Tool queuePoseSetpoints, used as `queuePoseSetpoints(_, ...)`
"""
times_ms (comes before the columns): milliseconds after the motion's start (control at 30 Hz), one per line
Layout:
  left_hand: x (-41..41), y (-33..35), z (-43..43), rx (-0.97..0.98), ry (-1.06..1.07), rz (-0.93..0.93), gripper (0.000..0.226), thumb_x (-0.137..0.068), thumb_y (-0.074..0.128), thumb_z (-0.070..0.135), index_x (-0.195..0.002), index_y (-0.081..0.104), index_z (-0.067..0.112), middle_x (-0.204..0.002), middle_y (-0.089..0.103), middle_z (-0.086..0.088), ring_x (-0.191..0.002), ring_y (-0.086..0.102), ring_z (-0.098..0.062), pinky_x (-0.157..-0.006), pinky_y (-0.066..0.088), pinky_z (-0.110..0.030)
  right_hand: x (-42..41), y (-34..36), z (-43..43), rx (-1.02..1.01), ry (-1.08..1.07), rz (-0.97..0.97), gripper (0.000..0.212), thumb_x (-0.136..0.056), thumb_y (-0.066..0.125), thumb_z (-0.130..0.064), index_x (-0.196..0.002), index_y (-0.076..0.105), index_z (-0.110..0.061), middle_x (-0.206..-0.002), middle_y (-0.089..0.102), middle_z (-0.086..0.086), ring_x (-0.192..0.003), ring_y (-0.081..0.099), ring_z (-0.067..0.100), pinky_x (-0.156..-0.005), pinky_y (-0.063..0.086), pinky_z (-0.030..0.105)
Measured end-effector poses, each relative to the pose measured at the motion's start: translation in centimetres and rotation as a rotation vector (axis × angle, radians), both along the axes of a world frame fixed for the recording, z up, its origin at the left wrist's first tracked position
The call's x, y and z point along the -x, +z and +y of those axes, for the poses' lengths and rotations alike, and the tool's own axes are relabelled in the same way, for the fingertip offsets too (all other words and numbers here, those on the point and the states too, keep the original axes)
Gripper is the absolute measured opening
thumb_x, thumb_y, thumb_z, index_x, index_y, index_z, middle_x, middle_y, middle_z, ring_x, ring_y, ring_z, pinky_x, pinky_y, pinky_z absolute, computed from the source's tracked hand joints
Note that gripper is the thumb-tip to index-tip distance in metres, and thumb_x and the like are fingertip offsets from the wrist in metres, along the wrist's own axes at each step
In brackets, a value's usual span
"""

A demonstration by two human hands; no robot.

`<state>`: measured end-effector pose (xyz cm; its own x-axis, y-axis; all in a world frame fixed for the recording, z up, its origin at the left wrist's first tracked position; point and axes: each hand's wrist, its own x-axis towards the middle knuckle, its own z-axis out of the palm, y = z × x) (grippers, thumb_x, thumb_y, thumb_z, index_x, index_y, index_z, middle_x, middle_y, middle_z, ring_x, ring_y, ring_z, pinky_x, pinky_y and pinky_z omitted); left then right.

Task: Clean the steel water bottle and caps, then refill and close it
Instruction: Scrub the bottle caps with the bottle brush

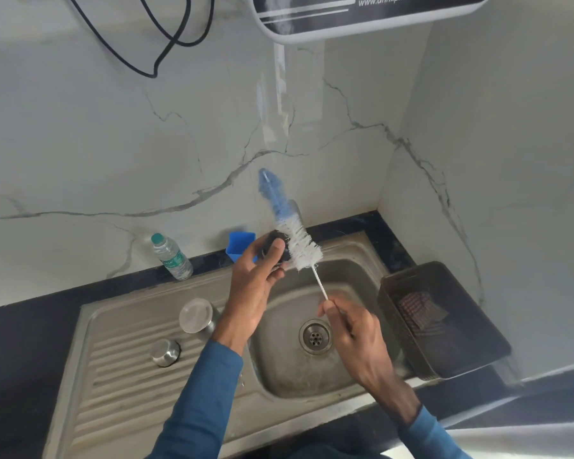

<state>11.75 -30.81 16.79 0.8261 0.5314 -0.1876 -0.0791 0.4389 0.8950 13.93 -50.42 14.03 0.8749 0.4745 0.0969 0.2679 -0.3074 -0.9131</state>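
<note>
Marble walls (113, 144); steel sink (352, 253) in black counter (20, 342), steel bottle (196, 316) on drainboard (113, 376).

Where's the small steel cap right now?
Head view: the small steel cap sits on the ribbed drainboard, left of the sink basin, just nearer the camera than the steel bottle.

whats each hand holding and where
Left hand grips the black cap around its sides; right hand pinches the bottle brush by the end of its handle.
</note>
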Motion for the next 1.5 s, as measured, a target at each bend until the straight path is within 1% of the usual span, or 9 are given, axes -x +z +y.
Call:
queuePoseSetpoints(167,0.3,0.1,-0.3,-0.177,-0.105,-0.015,0.044,-0.075,0.087,0.043,-0.115,0.078,0.031,-0.103,0.076,-0.001,-0.087,0.064,-0.014,-0.075,0.049,-0.030,-1.1,1.3,0.6,-0.022,-0.033,-0.052,0.026,-0.107,0.056,-0.018,-0.085,0.067,-0.023,-0.048,0.031,-0.005,-0.042,0.027,0.009,-0.046,0.025,0.026)
queuePoseSetpoints(333,-0.2,0.7,1.1,-0.168,0.006,-0.010,0.043,-0.068,0.091,0.042,-0.107,0.079,0.029,-0.097,0.073,0.004,-0.077,0.061,-0.012,-0.067,0.045,-0.027,0.2,0.2,-0.2,-0.007,-0.005,-0.043,0.023,-0.107,0.058,-0.017,-0.087,0.069,-0.021,-0.047,0.034,-0.006,-0.041,0.029,0.009,-0.046,0.025,0.018)
queuePoseSetpoints(533,0.2,0.2,-0.1,-0.305,-0.161,0.054,0.045,-0.075,0.090,0.038,-0.117,0.076,0.028,-0.101,0.078,0.004,-0.084,0.068,-0.010,-0.068,0.047,-0.030,-1.0,1.0,0.1,-0.009,-0.040,-0.088,0.023,-0.107,0.058,-0.017,-0.087,0.067,-0.023,-0.048,0.032,-0.008,-0.041,0.028,0.010,-0.046,0.025,0.020)
queuePoseSetpoints(700,-0.3,1.3,0.5,-0.132,-0.051,-0.001,0.039,-0.069,0.089,0.043,-0.106,0.081,0.033,-0.104,0.073,0.000,-0.093,0.063,-0.018,-0.074,0.051,-0.028,-0.5,0.4,-0.8,0.008,-0.022,-0.073,0.022,-0.107,0.058,-0.017,-0.087,0.068,-0.022,-0.046,0.034,-0.009,-0.040,0.029,0.009,-0.046,0.025,0.017)
queuePoseSetpoints(833,0.0,0.9,0.2,-0.227,-0.156,0.029,0.041,-0.069,0.089,0.043,-0.108,0.080,0.035,-0.102,0.077,0.006,-0.094,0.068,-0.017,-0.072,0.054,-0.027,-0.8,0.8,-0.9,0.023,-0.034,-0.035,0.024,-0.107,0.058,-0.018,-0.086,0.068,-0.024,-0.046,0.033,-0.008,-0.041,0.030,0.009,-0.046,0.025,0.016)
queuePoseSetpoints(967,0.0,1.0,-0.8,-0.161,-0.182,0.007,0.036,-0.084,0.081,0.032,-0.119,0.075,0.023,-0.104,0.075,0.000,-0.093,0.068,-0.014,-0.072,0.056,-0.025,-1.7,1.6,-0.4,0.010,-0.041,-0.041,0.026,-0.107,0.056,-0.018,-0.085,0.069,-0.023,-0.046,0.032,-0.009,-0.042,0.028,0.008,-0.045,0.024,0.019)
queuePoseSetpoints(1067,-0.3,1.5,-0.5,-0.027,-0.130,-0.030,0.023,-0.092,0.069,0.031,-0.110,0.074,0.017,-0.101,0.072,-0.001,-0.089,0.065,-0.012,-0.074,0.056,-0.024,-0.9,0.9,-0.7,0.014,-0.011,-0.014,0.026,-0.107,0.056,-0.021,-0.085,0.068,-0.026,-0.047,0.032,-0.009,-0.043,0.029,0.008,-0.047,0.025,0.020)
queuePoseSetpoints(1233,0.1,1.3,-0.9,-0.040,-0.262,-0.064,0.036,-0.090,0.074,0.055,-0.103,0.080,0.021,-0.097,0.066,-0.006,-0.084,0.059,-0.015,-0.073,0.051,-0.025,-1.1,1.1,-0.5,-0.025,-0.003,0.021,0.027,-0.108,0.054,-0.020,-0.084,0.067,-0.025,-0.049,0.032,-0.009,-0.045,0.028,0.007,-0.046,0.026,0.024)
queuePoseSetpoints(1500,-0.7,1.9,-1.0,0.081,-0.114,-0.099,0.046,-0.106,0.045,0.050,-0.126,0.066,0.014,-0.106,0.074,-0.003,-0.091,0.067,-0.012,-0.096,0.046,-0.034,-0.9,0.5,-0.7,-0.108,0.079,0.139,0.028,-0.110,0.050,-0.025,-0.089,0.067,-0.022,-0.054,0.028,-0.002,-0.048,0.026,0.018,-0.047,0.023,0.032)
